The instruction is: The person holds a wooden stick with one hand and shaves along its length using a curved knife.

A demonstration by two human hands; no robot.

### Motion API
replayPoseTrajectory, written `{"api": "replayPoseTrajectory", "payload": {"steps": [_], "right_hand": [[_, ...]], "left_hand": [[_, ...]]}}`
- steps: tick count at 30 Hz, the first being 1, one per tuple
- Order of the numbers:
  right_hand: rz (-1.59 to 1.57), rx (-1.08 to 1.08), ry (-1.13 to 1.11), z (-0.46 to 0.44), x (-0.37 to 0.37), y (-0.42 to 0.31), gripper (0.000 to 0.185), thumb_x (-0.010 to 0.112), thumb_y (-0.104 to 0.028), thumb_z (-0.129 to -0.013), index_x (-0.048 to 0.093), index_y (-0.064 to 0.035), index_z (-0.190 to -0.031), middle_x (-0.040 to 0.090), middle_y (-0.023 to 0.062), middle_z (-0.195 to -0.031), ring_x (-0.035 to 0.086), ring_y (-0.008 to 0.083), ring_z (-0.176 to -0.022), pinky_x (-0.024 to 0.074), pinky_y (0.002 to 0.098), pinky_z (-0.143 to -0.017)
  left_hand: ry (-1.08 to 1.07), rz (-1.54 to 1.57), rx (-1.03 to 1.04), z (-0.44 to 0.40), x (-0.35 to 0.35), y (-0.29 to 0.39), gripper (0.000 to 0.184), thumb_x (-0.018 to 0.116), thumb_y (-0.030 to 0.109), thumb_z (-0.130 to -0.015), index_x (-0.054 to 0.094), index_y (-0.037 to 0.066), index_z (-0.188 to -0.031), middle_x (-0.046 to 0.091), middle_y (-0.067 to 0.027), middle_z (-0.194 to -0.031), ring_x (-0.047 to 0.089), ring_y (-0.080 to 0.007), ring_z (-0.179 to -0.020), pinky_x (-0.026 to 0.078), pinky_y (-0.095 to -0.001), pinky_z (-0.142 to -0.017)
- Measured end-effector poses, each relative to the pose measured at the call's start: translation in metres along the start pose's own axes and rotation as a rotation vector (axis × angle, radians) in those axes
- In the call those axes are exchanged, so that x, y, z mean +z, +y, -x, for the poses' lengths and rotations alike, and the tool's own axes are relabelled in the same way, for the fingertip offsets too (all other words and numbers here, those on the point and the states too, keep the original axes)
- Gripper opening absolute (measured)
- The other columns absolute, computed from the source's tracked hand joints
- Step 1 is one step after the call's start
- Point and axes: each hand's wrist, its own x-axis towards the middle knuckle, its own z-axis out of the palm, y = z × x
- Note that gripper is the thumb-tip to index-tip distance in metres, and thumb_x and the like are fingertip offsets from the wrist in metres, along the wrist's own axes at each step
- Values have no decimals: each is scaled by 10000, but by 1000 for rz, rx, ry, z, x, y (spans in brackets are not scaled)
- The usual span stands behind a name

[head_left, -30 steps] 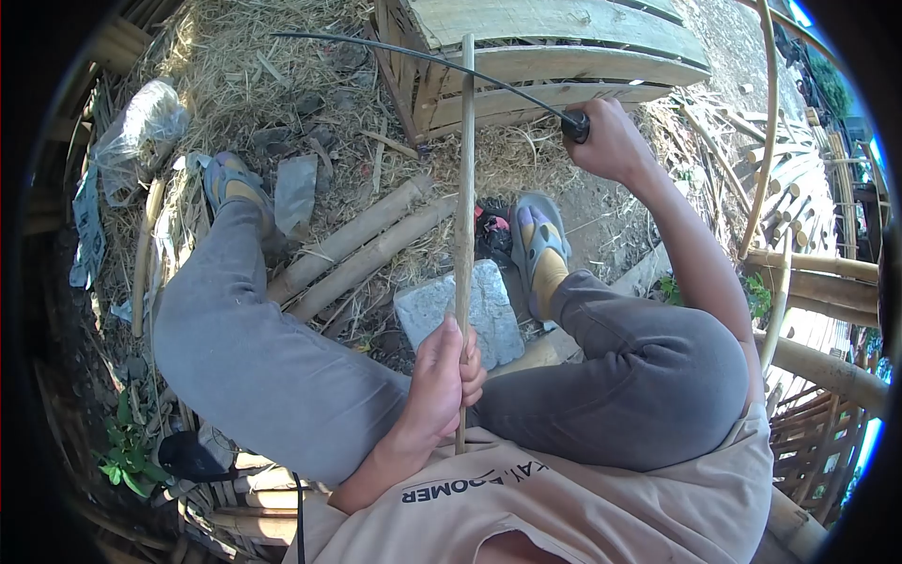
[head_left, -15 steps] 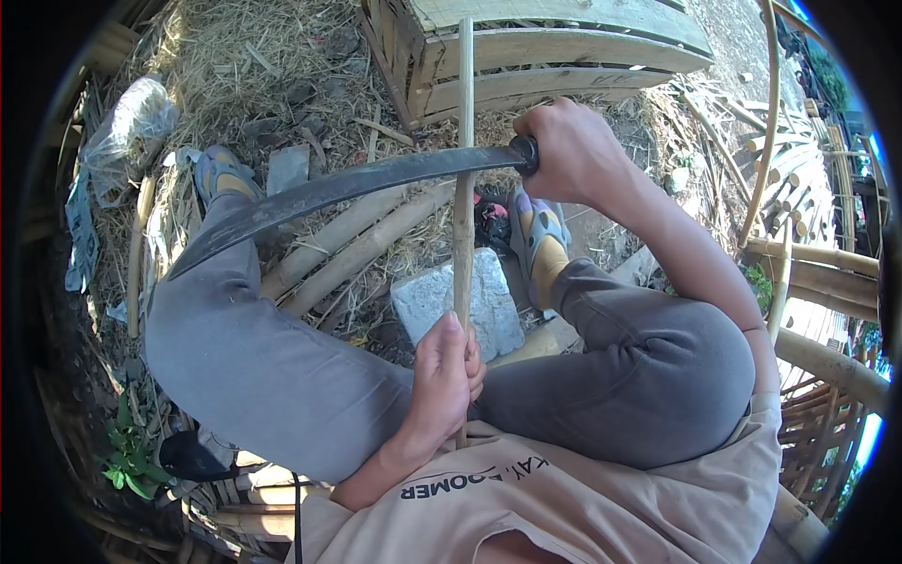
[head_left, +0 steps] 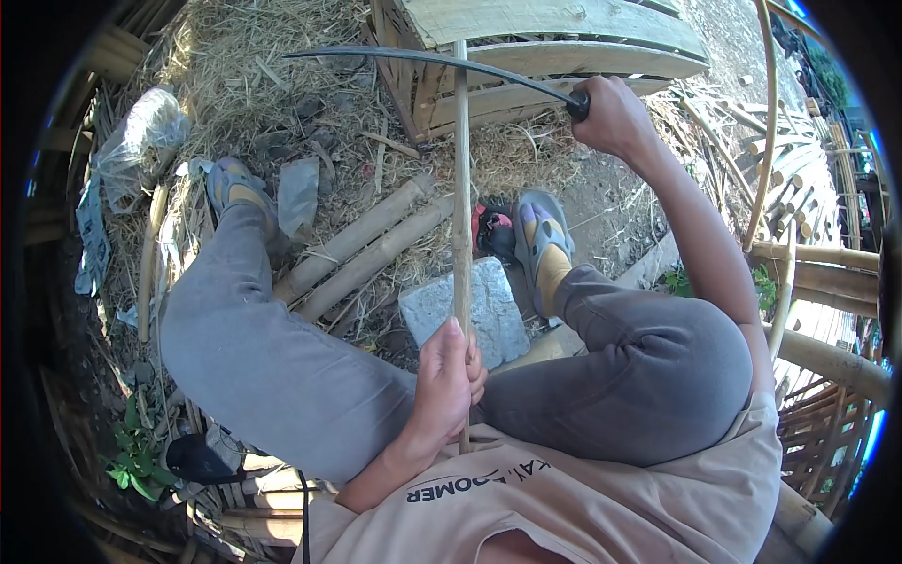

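My left hand [head_left: 446, 376] is closed round the lower part of a thin wooden stick [head_left: 461, 207], close to my shirt. The stick points away from me, its far end in front of the wooden crate. In my right hand [head_left: 615, 117] is the dark handle of a long curved machete [head_left: 395, 54]. Its blade stretches leftward across the stick near the far end, seen almost edge-on, with the tip over the straw. Whether the blade touches the stick I cannot tell.
A slatted wooden crate [head_left: 564, 61] stands ahead. Between my feet lie a pale stone block [head_left: 470, 305] and bamboo poles [head_left: 366, 244]. Cut bamboo pieces [head_left: 799, 174] are piled at right. A clear plastic bag [head_left: 141, 141] sits at left. Straw [head_left: 244, 85] covers much of the ground.
My right hand has moved the machete forward along the stick, away from me and slightly right. The blade has turned from showing its flat side to nearly edge-on. My left hand keeps its grip.
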Motion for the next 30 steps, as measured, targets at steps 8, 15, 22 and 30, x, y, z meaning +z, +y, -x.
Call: {"api": "replayPoseTrajectory", "payload": {"steps": [8, 15, 22, 30], "right_hand": [[-195, -274, -64, 29, 1, -33, 126, 622, -106, -720, 655, 14, -735, 626, 233, -670, 639, 435, -707, 509, 511, -702], [-89, -286, -228, 43, -14, -73, 285, 679, -116, -570, 741, -22, -832, 669, 205, -715, 674, 407, -744, 562, 475, -726], [-77, -192, -202, 32, -5, -72, 248, 686, -103, -574, 723, -8, -800, 654, 216, -701, 666, 416, -762, 548, 484, -736], [-73, -178, -93, 6, 8, -44, 284, 710, -126, -611, 755, -14, -868, 695, 224, -776, 690, 399, -815, 569, 457, -782]], "left_hand": [[-16, 15, -30, -3, 2, 1, 465, 324, 482, -1111, 405, 136, -811, 277, 68, -574, 221, -27, -434, 157, -227, -383], [5, -12, -17, -3, 4, -2, 473, 321, 483, -1111, 371, 149, -780, 274, 70, -579, 215, -25, -436, 162, -226, -383], [11, 8, -25, -1, 5, 0, 463, 321, 472, -1114, 383, 147, -790, 278, 70, -579, 214, -25, -438, 165, -225, -386], [5, 6, -11, -2, 4, -2, 459, 321, 470, -1115, 388, 150, -793, 272, 74, -573, 208, -22, -437, 154, -227, -386]]}}
